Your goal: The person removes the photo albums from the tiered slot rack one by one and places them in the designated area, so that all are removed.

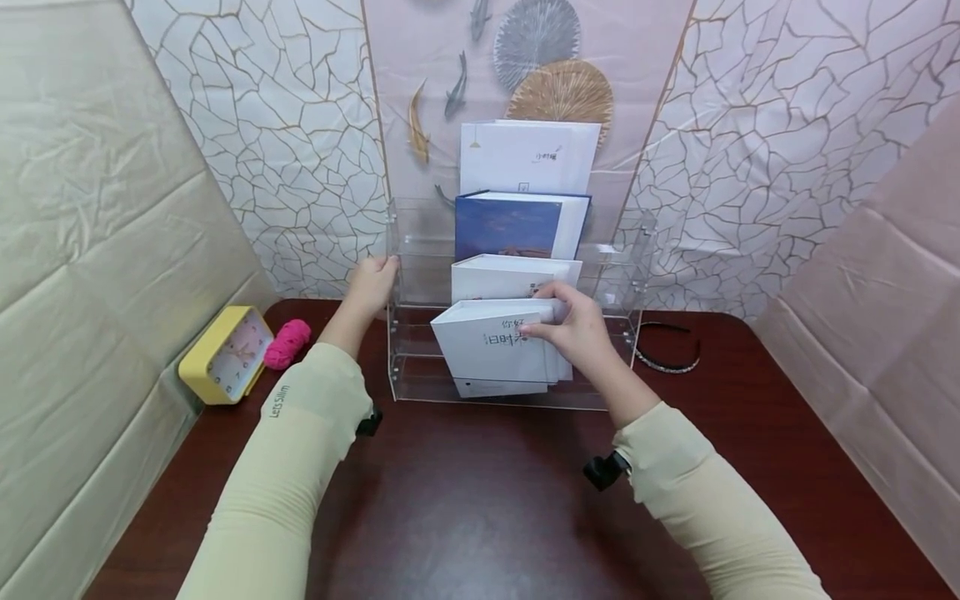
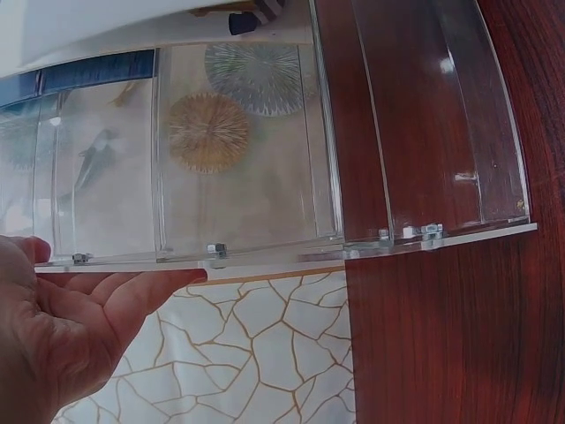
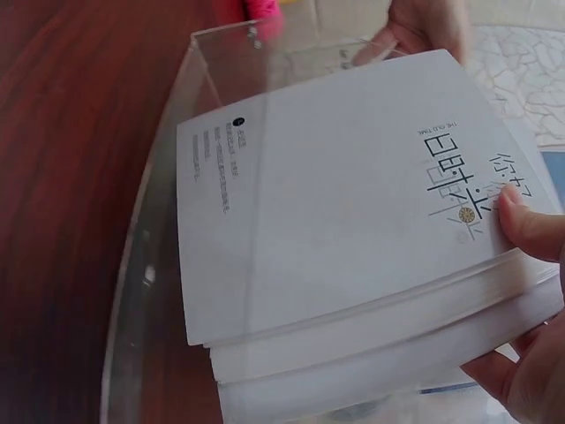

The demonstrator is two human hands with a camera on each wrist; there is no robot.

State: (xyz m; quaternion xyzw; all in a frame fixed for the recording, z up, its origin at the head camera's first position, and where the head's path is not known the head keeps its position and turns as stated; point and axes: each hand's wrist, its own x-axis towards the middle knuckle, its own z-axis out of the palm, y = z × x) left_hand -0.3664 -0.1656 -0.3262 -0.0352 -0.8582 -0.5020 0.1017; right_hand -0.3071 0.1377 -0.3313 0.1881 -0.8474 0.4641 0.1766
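Observation:
A clear acrylic tiered rack (image 1: pixel 408 375) stands on the table, holding several books in a row of steps. My left hand (image 1: pixel 371 287) grips the edge of its left side panel, thumb on one side and fingers on the other in the left wrist view (image 2: pixel 62 327). At the lowest front tier, my right hand (image 1: pixel 583 329) pinches the upper right corner of a thick white book (image 1: pixel 487 350). In the right wrist view the thumb presses on the book's cover (image 3: pixel 335 203), near dark lettering, while the fingers go behind it. The book leans slightly in the rack.
Behind it rise another white book (image 1: pixel 487 279), a blue-covered book (image 1: pixel 506 225) and a white book (image 1: pixel 517 154) at the top. A yellow clock (image 1: pixel 206 358) and pink yarn (image 1: pixel 287 343) lie left. A dark headband (image 1: pixel 671 367) lies right of the rack.

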